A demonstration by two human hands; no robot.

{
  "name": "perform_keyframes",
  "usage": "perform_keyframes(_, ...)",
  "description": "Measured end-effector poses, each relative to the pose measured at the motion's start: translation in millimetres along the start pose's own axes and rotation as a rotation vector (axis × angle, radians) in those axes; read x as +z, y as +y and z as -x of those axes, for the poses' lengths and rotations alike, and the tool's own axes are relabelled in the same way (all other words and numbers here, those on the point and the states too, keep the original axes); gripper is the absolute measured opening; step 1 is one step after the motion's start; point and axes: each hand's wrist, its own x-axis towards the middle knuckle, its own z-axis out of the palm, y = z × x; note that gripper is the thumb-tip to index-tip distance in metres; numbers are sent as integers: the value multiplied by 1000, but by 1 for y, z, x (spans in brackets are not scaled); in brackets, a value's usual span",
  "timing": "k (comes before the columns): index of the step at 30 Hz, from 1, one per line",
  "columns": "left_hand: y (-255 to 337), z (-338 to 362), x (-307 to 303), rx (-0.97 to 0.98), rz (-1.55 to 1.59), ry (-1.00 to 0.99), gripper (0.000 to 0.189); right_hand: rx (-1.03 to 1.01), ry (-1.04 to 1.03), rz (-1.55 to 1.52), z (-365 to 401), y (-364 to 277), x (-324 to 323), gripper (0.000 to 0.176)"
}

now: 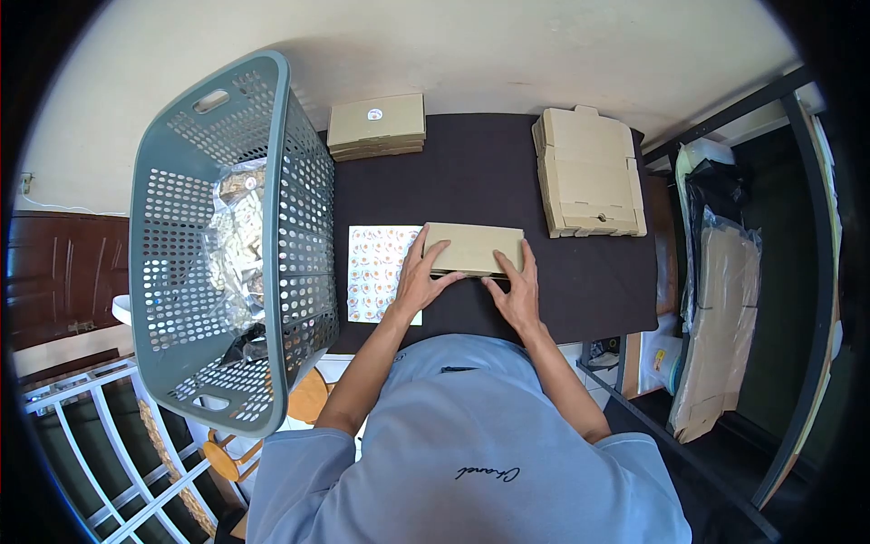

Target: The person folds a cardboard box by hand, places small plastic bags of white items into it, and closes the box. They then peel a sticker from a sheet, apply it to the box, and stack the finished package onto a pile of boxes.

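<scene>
A small brown cardboard box (pixel 476 243), closed, lies on the dark tablecloth in front of me. My left hand (pixel 420 279) grips its left end, fingers along the side and thumb at the near edge. On the opposite end, my right hand (pixel 517 288) holds the box in the same way, with its thumb at the near edge. A sheet of round stickers (pixel 373 272) lies flat to the left, partly under my left hand and wrist. The stickers' printing is too small to read.
A stack of closed boxes (pixel 376 127), the top one bearing a round sticker, stands at the back left. Flattened cardboard boxes (pixel 594 168) are piled at the back right. A large grey-green basket (pixel 304 208) with plastic-bagged contents stands left. Wrapped cardboard (pixel 720 317) leans at right.
</scene>
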Motion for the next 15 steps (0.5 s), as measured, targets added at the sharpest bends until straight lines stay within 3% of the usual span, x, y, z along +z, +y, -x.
perform_keyframes(5,-2,2,2,9,-1,1,63,-122,3,178,2,0,10,44)
perform_keyframes(15,-3,4,2,31,-21,-13,62,-175,-6,180,4,6,15,39)
